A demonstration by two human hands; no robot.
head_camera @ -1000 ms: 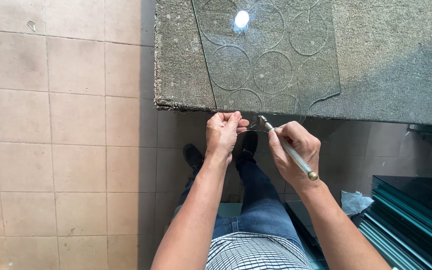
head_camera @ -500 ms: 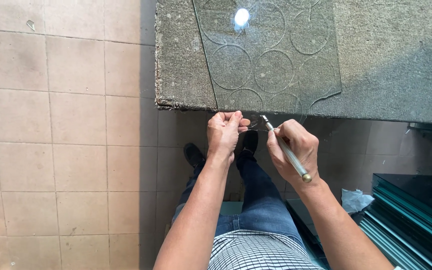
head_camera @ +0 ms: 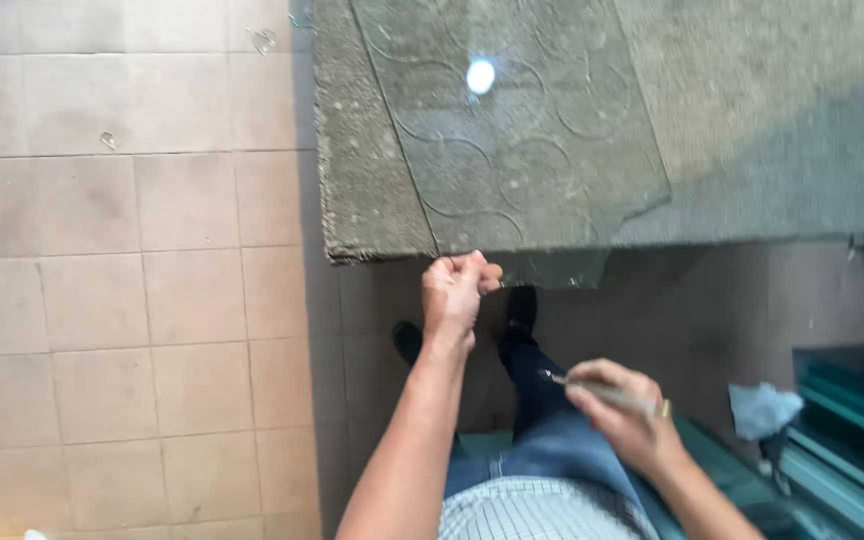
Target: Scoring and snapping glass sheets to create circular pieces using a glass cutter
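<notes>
left hand [head_camera: 457, 290] pinches glass sheet [head_camera: 512, 130] at bench [head_camera: 367, 190] front edge; right hand [head_camera: 624, 415] grips cutter [head_camera: 602, 392]. overhanging glass may snap, cut fingers.

Glass workshop: carpeted cutting table [head_camera: 372, 200], stacked panes [head_camera: 852, 440]

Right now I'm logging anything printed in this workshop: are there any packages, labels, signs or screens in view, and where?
None show. In view are only a clear glass sheet scored with circles on a grey carpeted table, beige floor tiles, and stacked green-edged glass panes at right.
</notes>
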